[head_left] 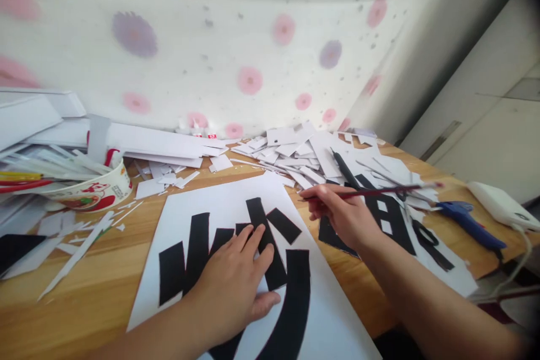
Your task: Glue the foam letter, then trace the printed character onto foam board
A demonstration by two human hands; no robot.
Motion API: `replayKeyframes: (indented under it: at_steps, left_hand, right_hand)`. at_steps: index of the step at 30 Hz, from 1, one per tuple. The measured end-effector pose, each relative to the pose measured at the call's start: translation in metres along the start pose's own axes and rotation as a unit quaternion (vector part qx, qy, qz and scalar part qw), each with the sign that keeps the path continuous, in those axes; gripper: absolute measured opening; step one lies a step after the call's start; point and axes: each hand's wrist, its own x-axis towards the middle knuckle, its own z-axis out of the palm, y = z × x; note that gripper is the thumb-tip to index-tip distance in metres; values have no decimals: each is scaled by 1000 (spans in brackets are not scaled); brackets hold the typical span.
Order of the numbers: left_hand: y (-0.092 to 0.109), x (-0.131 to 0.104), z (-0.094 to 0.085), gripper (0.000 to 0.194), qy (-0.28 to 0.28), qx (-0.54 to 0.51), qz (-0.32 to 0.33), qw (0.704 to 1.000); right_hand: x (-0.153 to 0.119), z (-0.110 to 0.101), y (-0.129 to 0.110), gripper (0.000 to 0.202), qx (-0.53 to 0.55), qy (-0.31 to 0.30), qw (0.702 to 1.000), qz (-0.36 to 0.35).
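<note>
A large white sheet (333,315) lies on the wooden table, with several black cut-out strips (297,281) arranged on it like strokes of a character. My left hand (236,270) rests flat on these pieces, fingers spread, its fingertips touching an upright black strip (260,214). Part of the arrangement is hidden beneath that hand and forearm. Just above the sheet's right edge, my right hand (343,211) pinches a dark red pencil (382,190), its tip pointing left. Below the pencil lie more black cut-outs (390,216) on white paper.
At left stands a paper bowl (105,191) full of pencils and white strips. White scraps (291,152) are heaped along the wall. A blue glue gun (470,225), black scissors (426,233) and a white corded box (504,205) lie at right. A black pen (343,167) leans among the scraps.
</note>
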Motion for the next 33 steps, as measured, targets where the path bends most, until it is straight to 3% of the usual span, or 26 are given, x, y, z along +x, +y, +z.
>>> replayKeyframes:
  at_steps: [4, 8, 12, 33]
  left_hand:
    - [0, 0, 2, 61, 17, -12, 0, 1000]
    - [0, -2, 5, 63, 40, -16, 10, 999]
    - [-1, -2, 6, 65, 36, -9, 10, 999]
    - [-2, 0, 14, 65, 63, 2, 13, 998]
  right_hand:
    - [29, 35, 25, 15, 12, -6, 998, 54]
    - [37, 55, 52, 24, -141, 28, 988, 63]
    - [37, 55, 61, 26, -250, 76, 965, 30]
    - [40, 53, 62, 26, -272, 39, 961, 31]
